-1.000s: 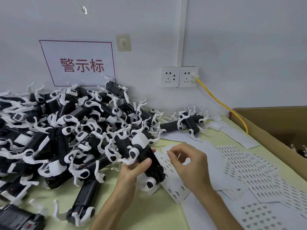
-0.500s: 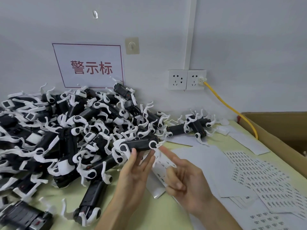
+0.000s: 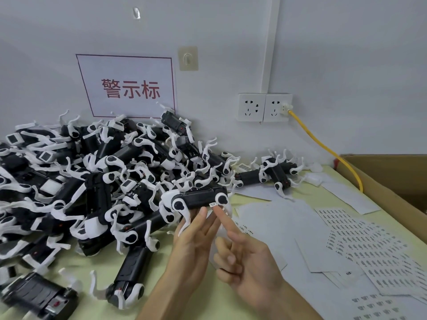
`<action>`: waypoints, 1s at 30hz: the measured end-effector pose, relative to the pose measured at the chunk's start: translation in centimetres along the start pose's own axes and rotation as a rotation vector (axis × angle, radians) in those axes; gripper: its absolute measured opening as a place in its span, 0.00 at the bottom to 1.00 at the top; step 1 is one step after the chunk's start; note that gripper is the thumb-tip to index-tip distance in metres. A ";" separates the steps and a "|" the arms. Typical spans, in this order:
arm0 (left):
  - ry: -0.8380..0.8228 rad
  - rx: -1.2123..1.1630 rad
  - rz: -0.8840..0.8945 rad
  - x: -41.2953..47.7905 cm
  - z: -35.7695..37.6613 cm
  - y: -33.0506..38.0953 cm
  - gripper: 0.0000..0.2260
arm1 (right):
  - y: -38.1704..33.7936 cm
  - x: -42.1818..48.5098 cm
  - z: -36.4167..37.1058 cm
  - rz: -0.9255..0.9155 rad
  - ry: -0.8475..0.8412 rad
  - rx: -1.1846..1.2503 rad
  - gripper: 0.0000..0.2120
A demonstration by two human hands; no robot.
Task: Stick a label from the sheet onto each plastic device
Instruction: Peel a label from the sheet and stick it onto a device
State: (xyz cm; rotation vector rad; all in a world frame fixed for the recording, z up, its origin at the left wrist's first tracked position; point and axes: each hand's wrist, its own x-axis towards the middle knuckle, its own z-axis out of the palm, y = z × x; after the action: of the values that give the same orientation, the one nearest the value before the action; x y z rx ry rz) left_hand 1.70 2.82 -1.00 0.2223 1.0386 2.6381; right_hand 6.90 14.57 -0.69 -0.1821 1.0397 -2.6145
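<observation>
1. My right index fingertip (image 3: 218, 212) is stretched out straight and touches a small white label (image 3: 213, 204). The label sits on the lower edge of the black plastic device (image 3: 198, 199), near its right-hand white wheel.
2. The other fingers of the right hand (image 3: 249, 266) are curled in and hold nothing.
3. The left hand (image 3: 191, 245) is below the device. Its fingers (image 3: 202, 218) point straight up and prop it from underneath without wrapping round it.
4. The device lies level, lifted above the table (image 3: 92, 269), with its long side facing me.
5. Just below and right of the device, a mostly peeled label sheet (image 3: 254, 225) lies flat under my hands.
6. Further right of the device, the full label sheets (image 3: 369, 245) are fanned out, overlapping.
7. Left of and behind the device is the pile of black-and-white devices (image 3: 92, 181), stacked against the wall.
8. Well to the right of the device is a cardboard box (image 3: 392, 181). A yellow cable (image 3: 328, 148) runs down towards the box from the wall socket (image 3: 264, 107).
</observation>
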 end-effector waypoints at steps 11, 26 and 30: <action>0.079 0.013 -0.016 -0.1 -0.1 -0.5 0.23 | 0.4 0.0 -0.2 0.014 -0.012 0.021 0.28; 0.134 0.006 -0.044 0.0 0.1 -0.4 0.21 | 0.6 -0.1 -0.2 0.033 -0.053 0.038 0.29; 0.180 0.006 -0.014 -0.2 0.3 -0.3 0.13 | 0.8 0.0 -0.2 0.040 -0.083 0.037 0.26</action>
State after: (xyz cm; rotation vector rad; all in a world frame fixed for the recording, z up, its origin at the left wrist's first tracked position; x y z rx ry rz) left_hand 2.06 3.14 -0.96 -0.0217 1.0981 2.6817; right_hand 7.04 14.15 -1.32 -0.2563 0.9565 -2.5651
